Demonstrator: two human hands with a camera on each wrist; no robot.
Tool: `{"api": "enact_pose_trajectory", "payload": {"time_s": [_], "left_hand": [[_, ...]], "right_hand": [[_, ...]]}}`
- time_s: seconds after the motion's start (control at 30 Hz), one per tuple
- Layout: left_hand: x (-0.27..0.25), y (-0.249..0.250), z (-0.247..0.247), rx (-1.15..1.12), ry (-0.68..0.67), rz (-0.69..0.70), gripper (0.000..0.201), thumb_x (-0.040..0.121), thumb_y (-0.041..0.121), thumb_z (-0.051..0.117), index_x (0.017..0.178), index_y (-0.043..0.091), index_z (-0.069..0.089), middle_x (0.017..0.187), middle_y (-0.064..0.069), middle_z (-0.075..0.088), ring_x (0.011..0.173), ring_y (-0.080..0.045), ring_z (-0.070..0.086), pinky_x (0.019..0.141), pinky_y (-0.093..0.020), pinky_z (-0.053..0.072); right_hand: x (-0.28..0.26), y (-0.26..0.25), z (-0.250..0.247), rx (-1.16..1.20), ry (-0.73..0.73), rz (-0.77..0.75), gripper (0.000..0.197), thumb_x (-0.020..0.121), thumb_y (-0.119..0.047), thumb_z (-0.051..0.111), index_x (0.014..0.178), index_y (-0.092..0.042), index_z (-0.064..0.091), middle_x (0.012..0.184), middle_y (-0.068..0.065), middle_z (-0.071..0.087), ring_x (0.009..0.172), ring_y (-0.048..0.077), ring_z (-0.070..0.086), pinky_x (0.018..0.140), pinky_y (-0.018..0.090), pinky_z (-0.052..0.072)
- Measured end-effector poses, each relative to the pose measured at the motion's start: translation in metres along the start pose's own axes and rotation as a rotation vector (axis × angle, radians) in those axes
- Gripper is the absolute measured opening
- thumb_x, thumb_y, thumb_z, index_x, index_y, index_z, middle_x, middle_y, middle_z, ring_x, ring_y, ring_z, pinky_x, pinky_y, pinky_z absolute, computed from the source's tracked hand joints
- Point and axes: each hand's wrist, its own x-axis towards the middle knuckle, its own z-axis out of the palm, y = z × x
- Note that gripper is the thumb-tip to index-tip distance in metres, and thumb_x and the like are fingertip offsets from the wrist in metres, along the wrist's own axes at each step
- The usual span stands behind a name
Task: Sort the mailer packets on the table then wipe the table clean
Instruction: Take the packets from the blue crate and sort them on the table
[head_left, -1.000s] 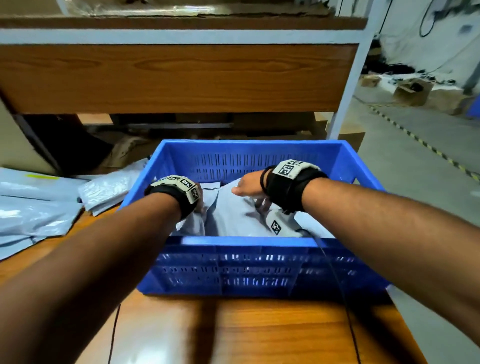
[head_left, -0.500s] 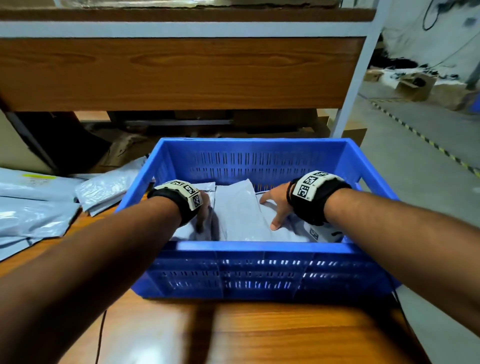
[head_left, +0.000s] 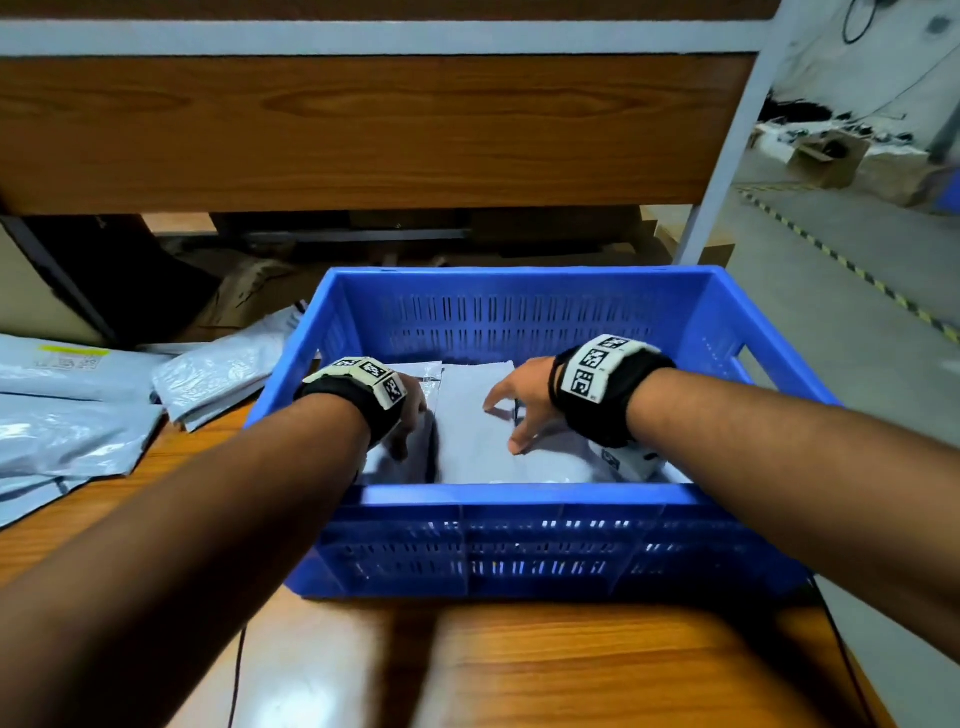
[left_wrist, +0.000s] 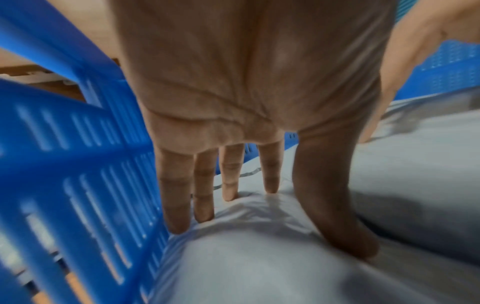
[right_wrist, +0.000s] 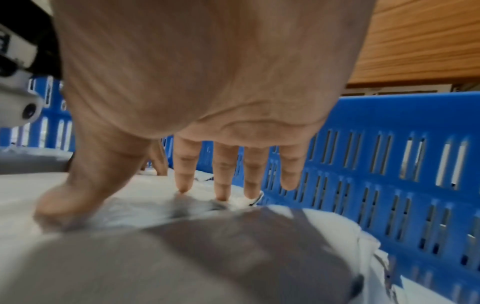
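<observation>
A blue slotted crate (head_left: 519, 501) stands on the wooden table (head_left: 519, 670) and holds several grey mailer packets (head_left: 475, 431). Both hands are inside it. My left hand (head_left: 408, 415) presses straight fingers (left_wrist: 176, 195) down on the packet (left_wrist: 246, 257) by the crate's left wall (left_wrist: 78, 164). My right hand (head_left: 514, 410) spreads its fingers (right_wrist: 223, 174) and thumb on a packet (right_wrist: 130, 205) near the middle, beside the far wall (right_wrist: 389, 164). Neither hand grips anything.
More grey mailer packets (head_left: 67, 415) lie loose on the table left of the crate, one (head_left: 223, 374) leaning near its corner. A wooden shelf board (head_left: 363, 124) and a white post (head_left: 727, 135) rise behind. The table's right edge drops to concrete floor (head_left: 857, 338).
My right hand has slid from the middle packet toward the right and now spreads flat. My left hand has sunk lower along the crate's left wall, pressing the packet there.
</observation>
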Motion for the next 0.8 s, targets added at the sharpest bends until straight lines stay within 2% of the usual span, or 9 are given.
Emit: {"api": "enact_pose_trajectory", "payload": {"time_s": [0.1,0.17,0.2,0.27,0.33,0.4,0.53,0.73,0.8], "left_hand": [[0.02,-0.009,0.004,-0.029,-0.018,0.029,0.078,0.014,0.057,0.078,0.088,0.035,0.067,0.083,0.015,0.072,0.086,-0.018,0.07,0.084,-0.035,0.056],[-0.018,0.008,-0.005,-0.026,-0.006,0.065,0.055,0.04,0.055,0.083,0.089,0.033,0.07,0.097,0.009,0.073,0.09,-0.018,0.067,0.089,-0.037,0.054],[-0.039,0.016,-0.008,-0.032,0.028,0.062,0.046,0.062,0.049,0.08,0.1,0.026,0.07,0.115,0.0,0.069,0.1,-0.021,0.064,0.096,-0.038,0.05],[-0.057,0.031,-0.007,-0.044,0.148,0.055,0.072,0.081,0.053,0.067,0.137,0.012,0.046,0.142,-0.009,0.048,0.127,-0.027,0.049,0.109,-0.037,0.036],[-0.063,0.045,-0.005,-0.067,0.191,0.079,0.108,0.071,0.07,0.066,0.152,0.02,0.014,0.154,-0.016,0.025,0.139,-0.034,0.031,0.113,-0.043,0.029],[-0.061,0.053,-0.001,-0.028,0.153,0.091,0.121,0.062,0.077,0.067,0.152,0.035,-0.002,0.156,-0.018,0.017,0.14,-0.04,0.026,0.113,-0.051,0.028],[-0.051,0.061,0.006,0.031,0.064,0.127,0.118,0.065,0.065,0.075,0.153,0.028,0.004,0.152,-0.01,0.034,0.137,-0.03,0.035,0.112,-0.041,0.031],[-0.054,0.061,0.008,0.064,0.05,0.134,0.119,0.068,0.07,0.069,0.152,0.03,-0.004,0.156,-0.014,0.024,0.144,-0.036,0.02,0.116,-0.048,0.021],[-0.055,0.06,0.006,0.068,0.068,0.142,0.119,0.065,0.074,0.067,0.152,0.034,-0.004,0.155,-0.015,0.026,0.143,-0.035,0.023,0.115,-0.047,0.023]], "right_hand": [[0.01,-0.005,0.006,0.006,-0.009,0.038,0.086,0.076,-0.057,0.071,0.146,-0.025,0.033,0.141,0.008,0.049,0.126,0.029,0.047,0.1,0.034,0.039],[0.007,0.002,0.001,0.069,0.012,0.082,0.094,0.074,-0.056,0.073,0.149,-0.025,0.027,0.148,0.007,0.042,0.132,0.029,0.043,0.105,0.036,0.036],[0.004,0.009,-0.004,0.107,0.023,0.11,0.096,0.074,-0.054,0.075,0.15,-0.024,0.026,0.15,0.005,0.038,0.135,0.028,0.04,0.108,0.036,0.033],[-0.004,0.025,-0.012,0.116,0.006,0.18,0.094,0.073,-0.05,0.077,0.149,-0.022,0.03,0.152,0.002,0.036,0.137,0.025,0.038,0.108,0.033,0.031],[-0.006,0.042,-0.009,0.073,-0.067,0.235,0.093,0.072,-0.047,0.079,0.148,-0.021,0.032,0.152,0.002,0.036,0.136,0.024,0.039,0.107,0.033,0.032],[-0.003,0.051,0.002,0.057,-0.129,0.252,0.097,0.073,-0.045,0.08,0.151,-0.022,0.027,0.156,0.002,0.029,0.14,0.023,0.034,0.111,0.035,0.029],[0.002,0.064,0.015,0.136,-0.171,0.247,0.104,0.071,-0.041,0.083,0.153,-0.028,0.02,0.159,0.001,0.021,0.142,0.024,0.029,0.113,0.039,0.028],[0.0,0.07,0.021,0.187,-0.161,0.254,0.101,0.073,-0.041,0.081,0.152,-0.035,0.018,0.158,0.003,0.024,0.142,0.026,0.03,0.112,0.037,0.028],[-0.003,0.07,0.02,0.229,-0.132,0.244,0.098,0.073,-0.041,0.081,0.151,-0.035,0.022,0.157,0.002,0.027,0.14,0.025,0.033,0.111,0.035,0.031]]}}
